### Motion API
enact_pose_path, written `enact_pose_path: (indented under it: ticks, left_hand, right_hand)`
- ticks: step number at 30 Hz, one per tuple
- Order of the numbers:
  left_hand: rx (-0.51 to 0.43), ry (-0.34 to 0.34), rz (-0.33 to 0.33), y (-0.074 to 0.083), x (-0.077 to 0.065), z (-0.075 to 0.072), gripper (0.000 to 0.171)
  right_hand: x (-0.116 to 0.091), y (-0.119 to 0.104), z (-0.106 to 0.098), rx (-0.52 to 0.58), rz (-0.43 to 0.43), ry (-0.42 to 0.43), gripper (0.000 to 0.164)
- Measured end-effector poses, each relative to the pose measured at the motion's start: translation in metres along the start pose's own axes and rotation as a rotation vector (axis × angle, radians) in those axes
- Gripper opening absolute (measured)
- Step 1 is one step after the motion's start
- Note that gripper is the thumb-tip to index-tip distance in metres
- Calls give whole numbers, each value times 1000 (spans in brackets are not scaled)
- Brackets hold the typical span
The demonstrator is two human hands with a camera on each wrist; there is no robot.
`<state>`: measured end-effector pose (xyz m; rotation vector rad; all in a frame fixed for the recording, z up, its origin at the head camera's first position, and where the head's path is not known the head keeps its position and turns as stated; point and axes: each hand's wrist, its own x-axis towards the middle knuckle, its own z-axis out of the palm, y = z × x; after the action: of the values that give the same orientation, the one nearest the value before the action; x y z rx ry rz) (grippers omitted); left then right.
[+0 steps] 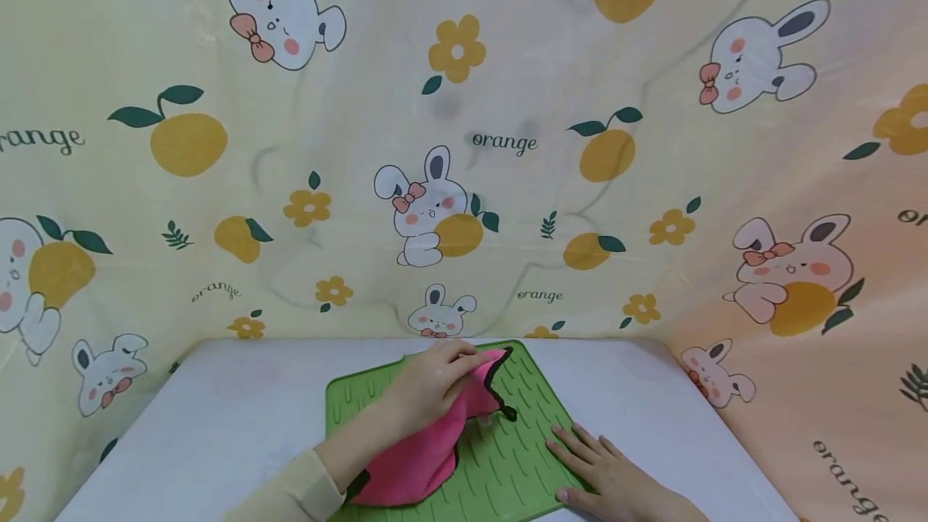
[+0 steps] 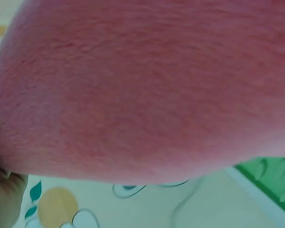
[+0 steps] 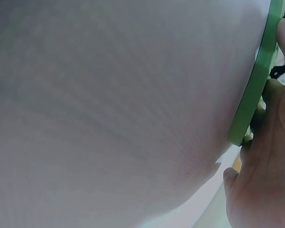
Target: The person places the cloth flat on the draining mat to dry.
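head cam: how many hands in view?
2. The left hand grips the pink cloth over the green mat; the right hand rests on the mat's right edge. Neither is hidden.

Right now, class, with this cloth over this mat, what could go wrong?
The right hand rests only at one edge of the green mat, so the mat could swivel if the pink cloth drags on it. The left hand grips the cloth near its far end, so its loose part may bunch.
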<state>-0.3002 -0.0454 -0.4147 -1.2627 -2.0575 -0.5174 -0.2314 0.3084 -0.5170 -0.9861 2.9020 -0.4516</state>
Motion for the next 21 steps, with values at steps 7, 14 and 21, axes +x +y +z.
enact_pose_path:
  ticks: [7,14,21]
  left_hand:
    - [34,-210,20,8,-17,15,30]
    - [83,-477,-9,17,-36,25,35]
    - [55,-660,75,24,-51,29,39]
  right_hand:
    - [1,-9,-8,-46,-8,-7,65]
    - [1,-12,-10,-36,8,-19,66]
    - [1,-11,-10,-12,17,-32,66]
